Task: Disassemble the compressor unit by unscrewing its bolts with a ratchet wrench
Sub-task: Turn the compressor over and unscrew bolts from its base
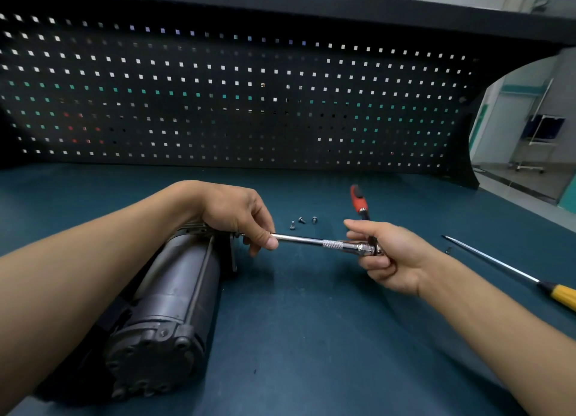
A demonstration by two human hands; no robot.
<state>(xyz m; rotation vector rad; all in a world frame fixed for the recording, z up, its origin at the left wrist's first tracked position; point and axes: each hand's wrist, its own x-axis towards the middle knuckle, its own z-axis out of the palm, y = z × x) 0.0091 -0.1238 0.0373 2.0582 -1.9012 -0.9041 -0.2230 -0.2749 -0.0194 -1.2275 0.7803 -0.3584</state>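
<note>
Compressor unit (174, 291): on its side at the left of the teal bench mat (311, 337), round end cap toward the camera, far end under the left hand (230, 210). Left hand: resting on that far end, thumb and curled fingers pinching the chrome extension bar (302, 239) close to the housing; bolt and socket hidden behind the fingers. Right hand (389, 259): curled round the head of the ratchet wrench (365, 248) at the bar's knurled end, index finger stretched forward. Red-and-black handle (355, 197) rising behind that hand, probably the wrench's own, join hidden.

Likely step: backing out a bolt at the far end. Keep the bar square to the bolt and steady it with the left pinch to hold the socket seated. Swing the handle in short strokes. Press the housing down against rolling. Ease off once loose and catch the bolt before a fall.

Around: three loose bolts (301, 220) on the mat just beyond the bar, near enough for a knock on a wide swing. Yellow-handled screwdriver (498, 266) to the right, apart from the right hand, with a small dark piece (448, 250) beside its tip. Black pegboard (218, 104) along the back. In the way, judging by this view: only those bolts.
</note>
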